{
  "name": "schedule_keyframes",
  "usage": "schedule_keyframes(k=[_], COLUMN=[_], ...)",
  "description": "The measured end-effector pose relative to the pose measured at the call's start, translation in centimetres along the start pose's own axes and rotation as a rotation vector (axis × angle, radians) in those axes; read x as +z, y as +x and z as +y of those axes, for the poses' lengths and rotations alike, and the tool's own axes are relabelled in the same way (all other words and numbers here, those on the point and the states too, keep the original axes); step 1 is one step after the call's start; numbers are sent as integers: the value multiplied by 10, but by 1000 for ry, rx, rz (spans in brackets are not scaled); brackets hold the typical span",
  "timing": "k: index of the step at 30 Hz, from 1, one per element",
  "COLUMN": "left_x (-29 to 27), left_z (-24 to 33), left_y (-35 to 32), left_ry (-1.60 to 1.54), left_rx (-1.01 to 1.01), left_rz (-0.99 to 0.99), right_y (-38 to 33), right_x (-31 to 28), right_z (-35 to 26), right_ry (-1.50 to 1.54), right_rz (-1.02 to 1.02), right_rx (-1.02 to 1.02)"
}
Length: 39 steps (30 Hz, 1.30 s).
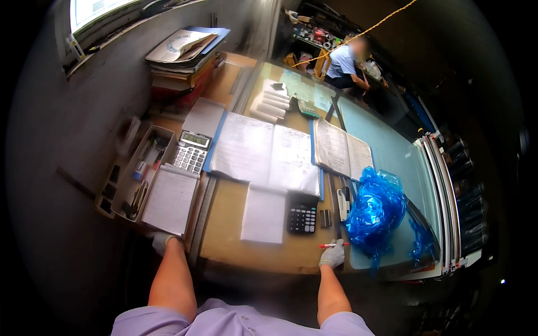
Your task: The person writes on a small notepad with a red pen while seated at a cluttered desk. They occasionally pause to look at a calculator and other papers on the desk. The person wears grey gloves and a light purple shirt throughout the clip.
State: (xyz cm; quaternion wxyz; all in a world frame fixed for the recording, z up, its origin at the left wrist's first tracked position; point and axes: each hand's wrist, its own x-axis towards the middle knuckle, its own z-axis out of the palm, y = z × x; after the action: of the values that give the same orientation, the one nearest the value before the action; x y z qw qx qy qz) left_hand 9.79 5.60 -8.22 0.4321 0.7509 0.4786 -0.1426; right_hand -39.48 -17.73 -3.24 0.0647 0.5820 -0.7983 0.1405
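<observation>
In a pale knit glove, my right hand (333, 256) holds a red-and-white pen (326, 245) crosswise at the desk's near edge. A blue crinkled plastic bag (374, 210) lies just beyond it to the right. My left hand (162, 242), gloved too, is low by the near edge of a notepad (167, 203); its fingers are blurred and partly hidden. Between the hands, a blank white sheet (263, 215) lies beside a black calculator (302, 215). Farther back, a large ledger (244, 147) is spread open, with a second open book (334, 147) overlapping its right side.
A white calculator (191, 152) and a tray of stationery (124, 197) stand at left. A stapler (343, 203) lies beside the bag. Stacked folders (182, 61) are piled at the back left. Glass sheets (440, 207) edge the right side. A person (343, 64) sits bent over at the back.
</observation>
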Motion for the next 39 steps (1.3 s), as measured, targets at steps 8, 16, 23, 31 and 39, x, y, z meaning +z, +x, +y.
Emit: schedule_keyframes(k=[8,16,23,31,39], left_x=[-13,-10,-11,-6,-4], left_z=[6,6,7,8,8], left_y=[-7,-9,-14,-21,-26], left_ry=[-15,-17,-25,-40,-31], left_rx=[-66,-72,-67,-69,-65], left_rz=[10,11,13,11,17], right_y=[1,1,2,2,1], right_x=[-3,-4,-3,-2,-6], right_z=[-5,-4,-4,-3,-7], right_ry=[22,51,30,1,10], right_rz=[-32,-22,-27,-24,-24], right_rx=[15,7,5,-1,-1])
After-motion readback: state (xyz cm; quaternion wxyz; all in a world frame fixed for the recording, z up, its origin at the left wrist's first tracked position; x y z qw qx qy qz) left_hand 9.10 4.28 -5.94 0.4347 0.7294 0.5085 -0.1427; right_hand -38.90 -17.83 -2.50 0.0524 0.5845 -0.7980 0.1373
